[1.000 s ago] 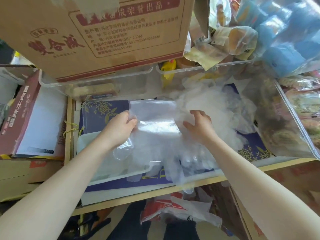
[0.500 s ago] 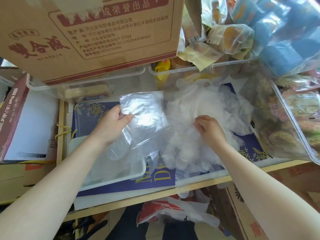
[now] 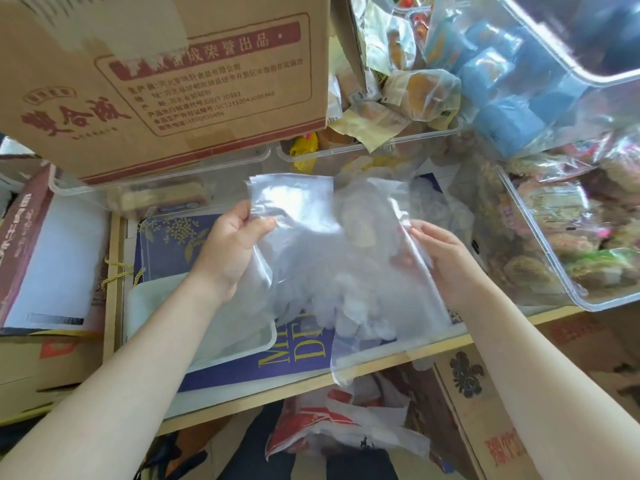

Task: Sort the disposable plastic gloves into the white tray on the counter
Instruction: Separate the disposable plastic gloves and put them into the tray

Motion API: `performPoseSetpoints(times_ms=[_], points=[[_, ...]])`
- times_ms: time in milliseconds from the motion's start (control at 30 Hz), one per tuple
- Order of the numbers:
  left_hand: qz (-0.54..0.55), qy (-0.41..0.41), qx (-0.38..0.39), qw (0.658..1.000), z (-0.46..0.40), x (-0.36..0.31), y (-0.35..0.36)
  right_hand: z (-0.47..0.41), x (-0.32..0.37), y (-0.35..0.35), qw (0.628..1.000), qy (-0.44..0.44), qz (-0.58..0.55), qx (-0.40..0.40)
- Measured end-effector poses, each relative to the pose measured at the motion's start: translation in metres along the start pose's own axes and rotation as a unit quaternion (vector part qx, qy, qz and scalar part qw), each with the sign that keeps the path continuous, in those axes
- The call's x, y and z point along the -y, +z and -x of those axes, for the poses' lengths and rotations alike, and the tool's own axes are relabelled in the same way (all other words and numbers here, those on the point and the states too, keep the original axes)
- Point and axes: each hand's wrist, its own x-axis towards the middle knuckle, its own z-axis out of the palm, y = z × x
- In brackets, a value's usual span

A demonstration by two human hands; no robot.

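We judge the sorting barely begun: the white tray (image 3: 145, 306) shows only hazy film inside, while a loose heap of gloves (image 3: 377, 237) lies just right of it. Both hands, left (image 3: 232, 251) and right (image 3: 443, 261), pinch one flat glove (image 3: 311, 244) above the tray's right edge, cuff pointing away from us, fingers toward us.
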Motion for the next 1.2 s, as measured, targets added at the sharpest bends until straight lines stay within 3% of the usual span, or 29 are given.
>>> performPoseSetpoints(times_ms=[100,200,267,333,400,433,633,767,867,1000,1067,1133,1200], points=[[0.036,0.003,-0.006,0.999,0.006,-0.003,0.004,0.004,-0.006,-0.015,0.997,0.067,-0.03,-0.023],[0.038,0.014,-0.006,0.999,0.013,0.0,0.003,-0.003,-0.028,-0.028,0.983,0.088,0.019,-0.158],[0.041,0.003,-0.029,0.999,0.016,0.004,-0.002,-0.007,-0.044,-0.038,0.958,0.11,0.087,-0.252],[0.036,-0.014,-0.047,0.998,0.017,0.01,-0.009,-0.008,-0.056,-0.047,0.914,0.118,0.249,-0.297],[0.037,-0.022,-0.059,0.997,0.017,0.013,-0.013,-0.006,-0.062,-0.052,0.874,0.101,0.369,-0.301],[0.042,-0.022,-0.064,0.997,0.016,0.014,-0.014,-0.005,-0.063,-0.052,0.871,0.094,0.374,-0.305],[0.053,-0.01,-0.106,0.993,0.01,0.012,-0.025,0.011,-0.065,-0.048,0.908,0.12,0.286,-0.282],[0.058,0.003,-0.121,0.991,0.008,0.013,-0.031,0.03,-0.078,-0.047,0.887,0.173,0.378,-0.2],[0.053,0.001,-0.113,0.992,0.007,0.014,-0.027,0.04,-0.091,-0.045,0.866,0.115,0.457,-0.168],[0.047,0.008,-0.093,0.995,0.009,0.015,-0.018,0.042,-0.081,-0.042,0.883,0.044,0.366,-0.29],[0.045,0.014,-0.075,0.996,0.01,0.012,-0.015,0.045,-0.065,-0.039,0.881,-0.004,0.385,-0.276],[0.038,0.024,-0.045,0.998,0.009,0.005,-0.011,0.051,-0.039,-0.032,0.829,-0.13,0.515,-0.173],[0.028,0.046,-0.013,0.998,0.007,-0.004,-0.007,0.056,-0.008,-0.019,0.729,-0.251,0.637,-0.021]])
